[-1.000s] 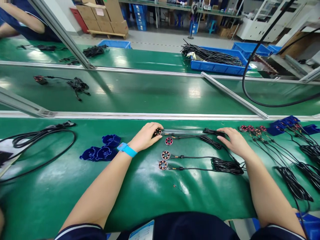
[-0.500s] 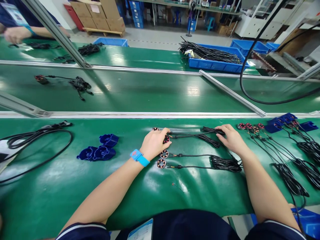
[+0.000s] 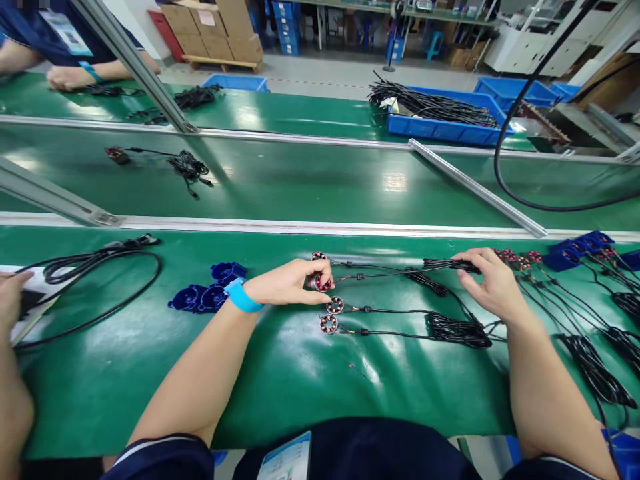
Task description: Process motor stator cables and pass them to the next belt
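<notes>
My left hand (image 3: 287, 283) has drawn the red-wound ring (image 3: 323, 283) toward nine o'clock, fingers curled round it; at three, my right hand (image 3: 493, 285) touches a cable bundle (image 3: 440, 264), closure unclear. Best keep the lead (image 3: 387, 273) unstrained.

L hand (image 3: 285, 283) has red-wound ring coil (image 3: 324, 283) btwn thumb & fingers. R hand (image 3: 493, 283) touching blk cable bundle (image 3: 440, 264), grip unclear. Two copper-wound rings (image 3: 323, 325) on green bench (image 3: 280, 393), just nearer wearer. Blue housings (image 3: 187, 300) nr L wristband (image 3: 244, 297). Co-worker's hand (image 3: 70, 78) top L, across bench.
</notes>
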Tool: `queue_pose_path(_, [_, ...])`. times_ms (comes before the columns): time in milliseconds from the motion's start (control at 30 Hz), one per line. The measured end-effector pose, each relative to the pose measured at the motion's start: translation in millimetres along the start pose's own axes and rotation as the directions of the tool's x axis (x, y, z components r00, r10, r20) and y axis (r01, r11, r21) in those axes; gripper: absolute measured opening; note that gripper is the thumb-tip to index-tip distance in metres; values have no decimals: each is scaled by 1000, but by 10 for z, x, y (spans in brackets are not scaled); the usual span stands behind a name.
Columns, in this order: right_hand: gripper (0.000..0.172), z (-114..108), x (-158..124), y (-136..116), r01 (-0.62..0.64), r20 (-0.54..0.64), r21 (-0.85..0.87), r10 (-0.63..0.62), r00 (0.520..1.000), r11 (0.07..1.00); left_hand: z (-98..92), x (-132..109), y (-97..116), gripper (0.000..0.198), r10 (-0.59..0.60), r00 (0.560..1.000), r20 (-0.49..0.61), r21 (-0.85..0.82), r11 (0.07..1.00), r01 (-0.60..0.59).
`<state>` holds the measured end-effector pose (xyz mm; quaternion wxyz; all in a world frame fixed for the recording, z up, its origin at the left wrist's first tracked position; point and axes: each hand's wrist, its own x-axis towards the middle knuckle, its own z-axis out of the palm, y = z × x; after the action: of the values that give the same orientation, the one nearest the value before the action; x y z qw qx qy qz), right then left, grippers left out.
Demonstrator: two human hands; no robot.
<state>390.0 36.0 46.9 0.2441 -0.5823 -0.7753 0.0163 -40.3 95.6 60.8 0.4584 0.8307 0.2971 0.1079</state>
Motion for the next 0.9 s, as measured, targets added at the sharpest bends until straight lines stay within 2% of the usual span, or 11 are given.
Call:
queue_pose_path(100, [28, -112, -16, -10, -35, 168, 79, 21, 986, 996, -14, 11, -40, 31, 25, 998, -60, 38, 999, -23])
queue_pose_path(167, [31, -198, -22, -20, -97, 353, 164, 33, 935, 982, -28, 7, -80, 30, 12, 996, -83, 89, 996, -5])
queue_pose_path(267, [41, -280, -16, -37, -243, 658, 258, 14, 753, 935, -28, 4, -174, 27, -10, 997, -80, 155, 988, 22])
queue_pose_path(333, [48, -280, -4, -34, -327, 776, 279, -11, 631, 903, -5, 17, -252, 24, -8, 998, -70, 205, 978, 23])
queue_pose_path(400, [52, -244, 4, -5, -367, 814, 264, -2, 581, 892, 27, 41, -323, 21, -1, 998, -69, 255, 967, 19])
queue_pose_path(500, [53, -178, -7, 79, -346, 783, 200, 62, 618, 917, 63, 74, -389, 18, 7, 997, -83, 296, 955, 18])
queue_pose_path(600, [48, -135, -36, 148, -250, 660, 146, 94, 746, 957, 66, 74, -393, 18, 21, 992, -121, 350, 937, 23])
queue_pose_path(667, [45, -94, -44, 144, -210, 523, 87, 135, 842, 974, 55, 57, -379, 20, 40, 986, -159, 404, 914, 28])
queue_pose_path(733, [43, -15, -34, 98, -218, 379, 49, 184, 907, 975, 44, 39, -369, 27, 49, 975, -217, 442, 895, 54])
queue_pose_path(800, [38, 104, -6, 35, -200, 297, 75, 170, 939, 977, 37, 29, -370, 33, 27, 957, -288, 457, 882, 112])
queue_pose_path(900, [24, 279, 39, -9, -105, 311, 133, 59, 949, 986, 42, 40, -381, 33, -16, 949, -315, 455, 875, 166])
